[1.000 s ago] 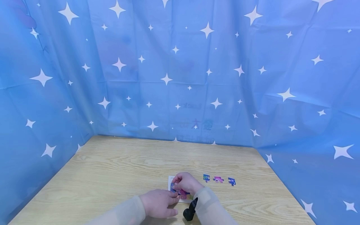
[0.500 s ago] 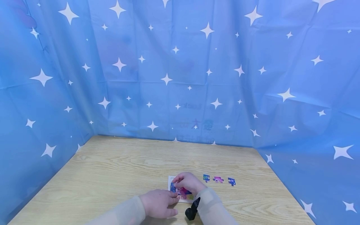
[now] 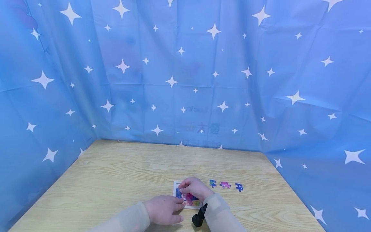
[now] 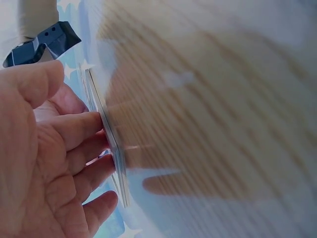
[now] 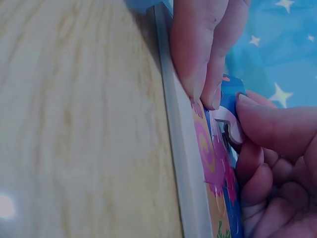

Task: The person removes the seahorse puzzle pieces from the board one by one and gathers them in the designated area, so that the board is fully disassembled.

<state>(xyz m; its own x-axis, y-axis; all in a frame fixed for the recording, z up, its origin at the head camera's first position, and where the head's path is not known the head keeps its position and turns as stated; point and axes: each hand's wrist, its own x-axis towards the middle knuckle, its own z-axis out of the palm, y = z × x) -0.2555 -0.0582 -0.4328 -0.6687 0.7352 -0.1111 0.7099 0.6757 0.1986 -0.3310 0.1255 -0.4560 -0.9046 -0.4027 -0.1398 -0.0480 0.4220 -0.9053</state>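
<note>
A small white-framed jigsaw puzzle tray [image 3: 175, 185] lies near the front of the table, partly filled with a pink and blue sea picture. My right hand [image 3: 195, 189] reaches over it and pinches a blue and pale pink puzzle piece [image 5: 231, 100] between thumb and fingers, tilted up over the picture. From the left, my left hand [image 3: 164, 210] rests its straight fingertips on the tray's lower left part. In the left wrist view those fingers meet the tray's edge [image 4: 117, 148]. The hands hide much of the picture.
To the right of the tray lie three loose pieces: a blue and green piece [image 3: 213, 183], a pink piece with an eye [image 3: 224, 185] and a blue star piece [image 3: 239, 187]. A black wrist camera [image 3: 198, 219] sits on the right wrist. Blue star-patterned curtains [image 3: 185, 80] surround the wooden table [image 3: 130, 167].
My right hand and wrist have shifted slightly to the right, uncovering a little more of the picture. The left hand stays in place, as do the three loose pieces.
</note>
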